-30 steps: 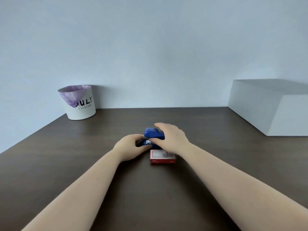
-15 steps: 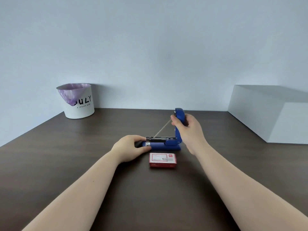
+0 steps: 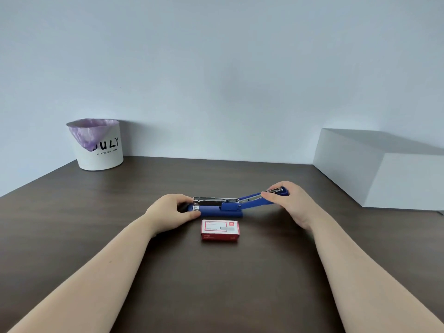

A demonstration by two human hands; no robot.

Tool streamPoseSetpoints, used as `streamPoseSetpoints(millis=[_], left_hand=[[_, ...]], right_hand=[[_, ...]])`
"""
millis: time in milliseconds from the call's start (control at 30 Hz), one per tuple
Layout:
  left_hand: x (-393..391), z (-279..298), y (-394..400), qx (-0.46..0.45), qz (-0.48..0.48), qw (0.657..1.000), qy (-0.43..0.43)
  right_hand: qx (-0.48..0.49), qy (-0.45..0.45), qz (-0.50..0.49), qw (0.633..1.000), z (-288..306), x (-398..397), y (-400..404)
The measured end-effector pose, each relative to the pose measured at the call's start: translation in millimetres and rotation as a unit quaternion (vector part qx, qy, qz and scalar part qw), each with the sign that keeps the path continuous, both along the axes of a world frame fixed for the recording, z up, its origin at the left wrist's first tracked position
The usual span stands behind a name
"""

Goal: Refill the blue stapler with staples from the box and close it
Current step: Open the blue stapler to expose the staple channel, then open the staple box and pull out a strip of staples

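Observation:
The blue stapler (image 3: 222, 210) lies on the dark wooden table (image 3: 72, 224), swung fully open. Its metal staple channel (image 3: 215, 201) faces up above the base. The top arm (image 3: 254, 197) is folded back to the right and slightly raised. My left hand (image 3: 171, 212) grips the front end of the base. My right hand (image 3: 292, 203) holds the tip of the top arm between thumb and fingers. A small red and white staple box (image 3: 220, 229) lies shut on the table just in front of the stapler, touched by neither hand.
A white bin (image 3: 98, 146) with a purple liner stands at the back left by the wall. A large white block (image 3: 384, 169) occupies the right back of the table.
My right hand has swung the stapler's top arm from upright to folded back and low on the right. My left hand has stayed on the base. The box has not moved.

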State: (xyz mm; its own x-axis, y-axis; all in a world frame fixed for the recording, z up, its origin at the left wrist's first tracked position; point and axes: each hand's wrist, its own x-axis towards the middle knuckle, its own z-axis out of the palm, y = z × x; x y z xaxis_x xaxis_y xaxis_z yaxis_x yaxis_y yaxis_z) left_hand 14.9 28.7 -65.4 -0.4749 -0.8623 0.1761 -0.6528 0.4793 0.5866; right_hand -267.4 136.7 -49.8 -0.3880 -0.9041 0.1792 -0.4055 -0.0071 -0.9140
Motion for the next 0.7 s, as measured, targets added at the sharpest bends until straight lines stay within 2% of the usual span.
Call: streamPoseSetpoints(millis=[233,300,400,467,533,600,700], left_hand=[[1,-3,-3,-0.008,-0.005,1.000,0.012],[2,-3,0,-0.011,-0.015,0.998,0.059],[4,4,10,-0.082,-0.002,0.985,0.155],[6,13,20,-0.115,-0.001,0.979,0.166],[8,21,30,-0.079,-0.032,0.986,0.140],[6,24,38,-0.040,-0.081,0.994,0.053],[0,24,45,-0.021,-0.133,0.989,-0.060]], right_hand=[[0.059,0.154,0.036,0.986,-1,7,-2],[0.073,0.195,0.042,0.977,0,11,-2],[0.021,0.254,-0.008,0.967,10,20,0],[-0.028,0.256,-0.015,0.966,21,33,5],[-0.034,0.245,0.023,0.969,27,46,13],[-0.001,0.246,0.083,0.966,25,54,22],[0.081,0.249,0.151,0.953,22,56,30]])
